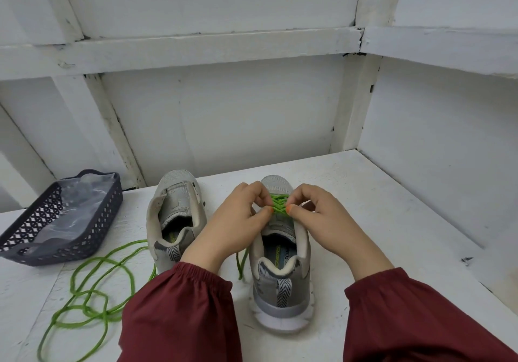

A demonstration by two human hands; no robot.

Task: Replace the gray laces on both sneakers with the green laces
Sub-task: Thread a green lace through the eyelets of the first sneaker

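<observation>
- Green lace threaded in crossing rows over the front of the laced sneaker; crossings seen only in the gap between the two thumbs
- One free end of that lace trailing down the sneaker's left side onto the bench
- Laced sneaker upright on the bench, heel and striped pull tab toward the camera, toe toward the wall; gray upper, white sole
- Left hand: grip closed, thumb and forefinger pinching the green lace at the left edge of the crossings, other fingers curled above
- Right hand: grip closed likewise, thumb and forefinger pinching the green lace at the right edge; thumbnails of both hands painted orange
- Both wrists in dark red sleeves with gathered cuffs, entering from the bottom edge
- Unlaced sneaker just beside the laced one, on its left, same heading; tongue bare, no lace visible in its eyelets
- Second green lace loose on the bench in tangled loops, left of the unlaced sneaker and in front of the basket
- Basket: dark, perforated walls, at the bench's left edge, apart from both sneakers; crumpled clear plastic inside, anything under it not legible
- Bench white and painted; white panelled wall behind and to the right
</observation>
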